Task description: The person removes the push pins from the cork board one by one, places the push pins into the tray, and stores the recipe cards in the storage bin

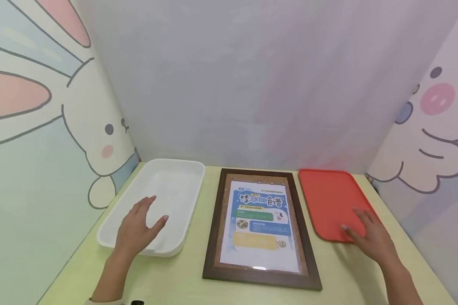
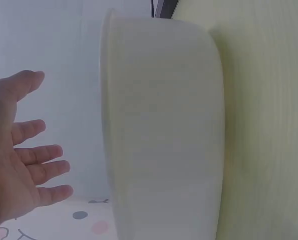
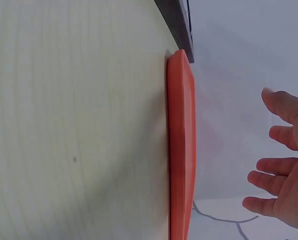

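My left hand hovers over the near part of a deep white plastic tub, fingers relaxed and spread, holding nothing. In the left wrist view the hand stays apart from the tub's rim. My right hand floats above the near right corner of a shallow red tray. Its fingers are loosely extended, and the right wrist view shows a gap between them and the tray. Between the two containers lies a dark-framed board with a printed sheet on its cork surface.
All three things rest on a pale yellow-green tabletop. A grey back wall rises behind them. Side walls with a cartoon rabbit and another cartoon animal enclose the table left and right.
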Tool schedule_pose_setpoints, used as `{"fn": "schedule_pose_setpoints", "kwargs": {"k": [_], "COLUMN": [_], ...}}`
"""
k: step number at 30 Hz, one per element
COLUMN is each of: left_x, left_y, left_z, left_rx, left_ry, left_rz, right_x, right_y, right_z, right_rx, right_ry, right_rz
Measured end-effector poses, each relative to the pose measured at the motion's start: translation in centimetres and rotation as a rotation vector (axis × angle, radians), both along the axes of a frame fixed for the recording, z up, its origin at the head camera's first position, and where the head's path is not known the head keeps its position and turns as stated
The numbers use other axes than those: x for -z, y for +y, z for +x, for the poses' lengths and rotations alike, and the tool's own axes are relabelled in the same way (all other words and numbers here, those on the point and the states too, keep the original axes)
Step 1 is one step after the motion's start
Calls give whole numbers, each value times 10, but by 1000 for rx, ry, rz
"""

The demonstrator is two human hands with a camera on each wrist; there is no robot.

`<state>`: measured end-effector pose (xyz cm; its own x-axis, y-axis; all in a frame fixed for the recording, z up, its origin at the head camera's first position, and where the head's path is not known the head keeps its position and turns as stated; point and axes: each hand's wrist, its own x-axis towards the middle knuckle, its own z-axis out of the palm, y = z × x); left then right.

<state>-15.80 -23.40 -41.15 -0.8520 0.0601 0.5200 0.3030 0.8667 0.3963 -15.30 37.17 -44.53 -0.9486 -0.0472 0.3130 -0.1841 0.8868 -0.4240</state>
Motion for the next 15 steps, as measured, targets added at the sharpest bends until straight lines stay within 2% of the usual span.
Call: {"fn": "schedule_pose_setpoints", "kwargs": {"k": [3, 8, 15], "left_x": [1, 4, 14], "left_y": [6, 16, 30], "left_z": [-1, -2, -4], "left_rx": [22, 45, 69], "left_ry": [-12, 30, 31], "left_rz": [55, 130, 159], "right_x": [4, 5, 5], "right_y": [-6, -16, -31], "right_z": [-3, -9, -15], "right_rx": [-41, -85, -99], "right_ry": [76, 158, 142], "right_rz": [-60, -136, -169]}}
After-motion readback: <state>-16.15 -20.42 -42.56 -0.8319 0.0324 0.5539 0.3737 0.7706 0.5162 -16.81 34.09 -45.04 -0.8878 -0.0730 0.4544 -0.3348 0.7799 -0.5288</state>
